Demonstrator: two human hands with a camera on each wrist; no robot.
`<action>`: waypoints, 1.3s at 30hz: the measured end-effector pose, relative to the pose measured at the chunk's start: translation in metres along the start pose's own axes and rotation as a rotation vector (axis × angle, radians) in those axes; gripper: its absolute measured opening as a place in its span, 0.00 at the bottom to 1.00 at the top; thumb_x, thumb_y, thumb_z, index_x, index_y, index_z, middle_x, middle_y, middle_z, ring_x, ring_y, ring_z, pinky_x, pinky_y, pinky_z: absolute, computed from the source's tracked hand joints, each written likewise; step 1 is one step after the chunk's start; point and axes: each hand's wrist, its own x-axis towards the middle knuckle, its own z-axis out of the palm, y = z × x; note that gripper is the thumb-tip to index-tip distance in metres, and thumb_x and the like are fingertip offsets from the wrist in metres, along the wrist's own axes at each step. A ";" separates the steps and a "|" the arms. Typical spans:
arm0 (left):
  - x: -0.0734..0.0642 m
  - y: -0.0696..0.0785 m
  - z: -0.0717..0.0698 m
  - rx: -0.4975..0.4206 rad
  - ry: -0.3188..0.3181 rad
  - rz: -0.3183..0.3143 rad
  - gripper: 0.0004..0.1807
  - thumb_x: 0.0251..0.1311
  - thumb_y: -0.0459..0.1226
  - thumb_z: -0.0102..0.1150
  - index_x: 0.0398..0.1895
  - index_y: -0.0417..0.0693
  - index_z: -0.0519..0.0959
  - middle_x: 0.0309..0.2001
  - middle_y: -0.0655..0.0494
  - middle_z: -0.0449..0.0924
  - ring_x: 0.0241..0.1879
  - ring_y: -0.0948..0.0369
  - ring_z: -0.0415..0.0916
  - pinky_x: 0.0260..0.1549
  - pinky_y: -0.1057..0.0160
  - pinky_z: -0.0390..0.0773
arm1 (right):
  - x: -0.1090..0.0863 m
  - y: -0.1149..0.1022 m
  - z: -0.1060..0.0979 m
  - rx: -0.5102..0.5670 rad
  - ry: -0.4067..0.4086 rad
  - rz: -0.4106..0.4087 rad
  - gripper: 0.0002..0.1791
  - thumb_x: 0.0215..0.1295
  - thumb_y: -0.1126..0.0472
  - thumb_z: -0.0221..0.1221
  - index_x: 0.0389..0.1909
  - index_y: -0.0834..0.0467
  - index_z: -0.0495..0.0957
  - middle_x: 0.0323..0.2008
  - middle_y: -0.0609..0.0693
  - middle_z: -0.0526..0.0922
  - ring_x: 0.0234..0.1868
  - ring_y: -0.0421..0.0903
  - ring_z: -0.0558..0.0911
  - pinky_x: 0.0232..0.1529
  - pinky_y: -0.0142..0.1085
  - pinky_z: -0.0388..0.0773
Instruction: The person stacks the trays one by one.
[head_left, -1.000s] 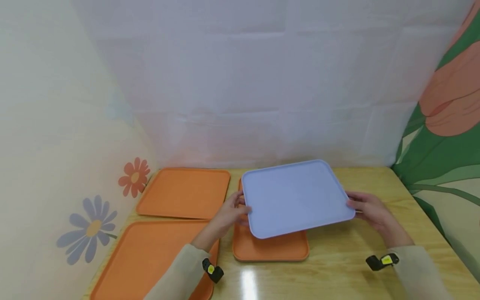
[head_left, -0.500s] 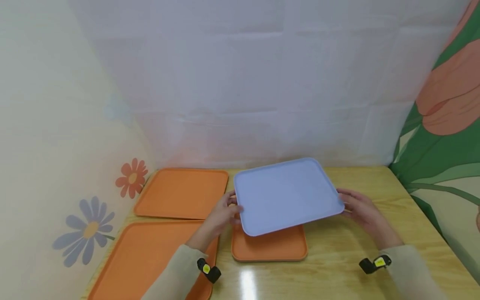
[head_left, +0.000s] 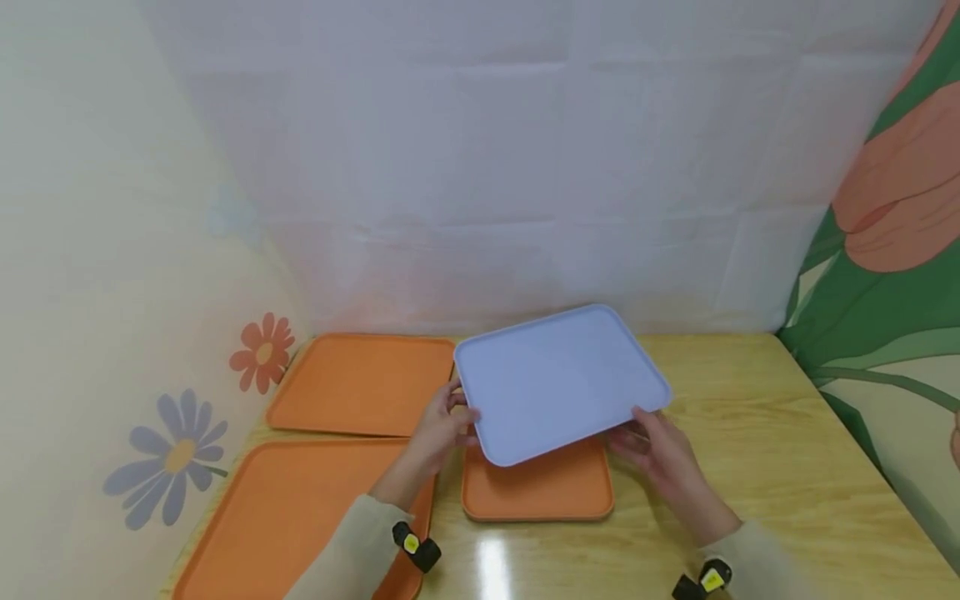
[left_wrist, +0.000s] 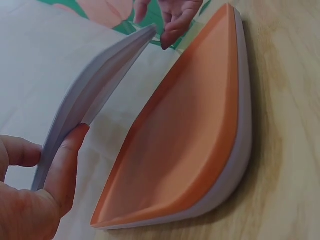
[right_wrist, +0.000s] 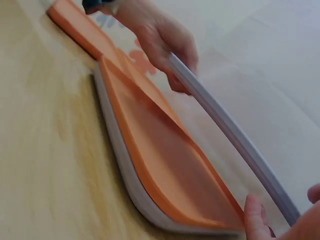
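A light blue tray (head_left: 562,383) is held tilted above the table, its right end raised toward the back. My left hand (head_left: 438,429) pinches its left edge, thumb on top and fingers underneath, as the left wrist view shows of the tray (left_wrist: 95,80). At the tray's front right edge is my right hand (head_left: 663,450), thumb above and fingers below; in the right wrist view the fingers (right_wrist: 255,217) stand spread around the rim with gaps. Beneath lies an orange tray (head_left: 536,492), stacked on a pale lavender-grey one (left_wrist: 243,95).
Two more orange spots of trays lie on the left: a far orange tray (head_left: 363,383) and a near orange tray (head_left: 300,517). All rest on a wood-grain table (head_left: 780,442). A white cloth (head_left: 465,167) hangs behind, with flower-painted walls at both sides.
The blue tray has shifted left and tilted more. My right hand has come off its right end and moved to the front right edge. My left hand keeps its hold.
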 end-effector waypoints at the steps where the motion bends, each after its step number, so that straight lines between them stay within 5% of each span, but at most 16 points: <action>1: 0.000 0.000 0.000 -0.011 0.005 0.003 0.38 0.61 0.25 0.54 0.76 0.33 0.54 0.56 0.37 0.69 0.35 0.58 0.79 0.22 0.64 0.82 | -0.002 0.004 0.005 0.010 -0.002 -0.001 0.08 0.78 0.59 0.51 0.48 0.59 0.69 0.36 0.49 0.81 0.37 0.44 0.86 0.48 0.42 0.85; 4: -0.001 0.000 0.001 -0.036 0.016 0.015 0.38 0.61 0.24 0.53 0.75 0.33 0.53 0.55 0.37 0.69 0.34 0.59 0.78 0.22 0.65 0.82 | -0.009 0.013 0.019 0.022 0.002 -0.004 0.05 0.77 0.61 0.51 0.44 0.59 0.69 0.36 0.49 0.80 0.36 0.44 0.86 0.46 0.42 0.85; 10: -0.002 -0.001 0.005 -0.060 0.026 0.034 0.38 0.62 0.24 0.54 0.76 0.35 0.54 0.54 0.40 0.70 0.35 0.59 0.79 0.24 0.62 0.83 | -0.017 0.023 0.044 0.057 -0.011 -0.077 0.10 0.75 0.67 0.49 0.52 0.65 0.64 0.40 0.48 0.77 0.40 0.43 0.84 0.51 0.41 0.83; 21: -0.004 -0.009 0.010 -0.088 0.008 -0.003 0.39 0.64 0.24 0.56 0.77 0.40 0.53 0.56 0.38 0.68 0.38 0.57 0.78 0.25 0.60 0.85 | -0.017 0.030 0.063 0.103 0.081 -0.128 0.34 0.71 0.71 0.52 0.74 0.64 0.49 0.57 0.53 0.66 0.49 0.41 0.76 0.52 0.39 0.82; 30: -0.010 -0.013 0.014 -0.099 -0.020 -0.015 0.40 0.62 0.25 0.58 0.74 0.41 0.51 0.59 0.39 0.67 0.41 0.55 0.78 0.29 0.54 0.87 | -0.005 0.030 0.062 0.087 0.189 -0.136 0.28 0.69 0.71 0.54 0.67 0.63 0.57 0.47 0.50 0.70 0.39 0.39 0.79 0.38 0.37 0.84; 39: -0.014 -0.010 0.018 -0.123 -0.047 -0.035 0.38 0.62 0.31 0.64 0.70 0.45 0.52 0.54 0.42 0.68 0.44 0.54 0.79 0.33 0.48 0.87 | 0.000 0.020 0.046 0.094 0.167 -0.117 0.21 0.67 0.74 0.51 0.60 0.63 0.63 0.36 0.43 0.77 0.28 0.39 0.81 0.30 0.34 0.82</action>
